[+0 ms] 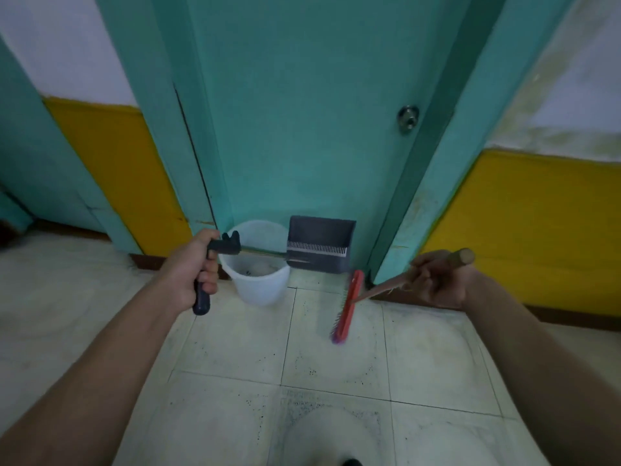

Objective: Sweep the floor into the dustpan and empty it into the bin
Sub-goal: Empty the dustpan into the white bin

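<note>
My left hand (191, 270) grips the dark handle of a long-handled grey dustpan (319, 243). The pan is lifted and tilted, just right of a white plastic bin (260, 287) that stands on the floor against the teal door. Some pale debris lies at the bin's bottom. My right hand (437, 280) holds the wooden stick of a broom near its top end. The broom's red head (347, 306) with purple bristles rests on the tiled floor, right of the bin and below the dustpan.
A shut teal door (302, 129) with a metal knob (408, 117) stands straight ahead between teal frame posts. Yellow and white walls (537, 213) flank it on both sides. The floor is pale speckled tile (302, 381). A shoe tip (351, 462) shows at the bottom edge.
</note>
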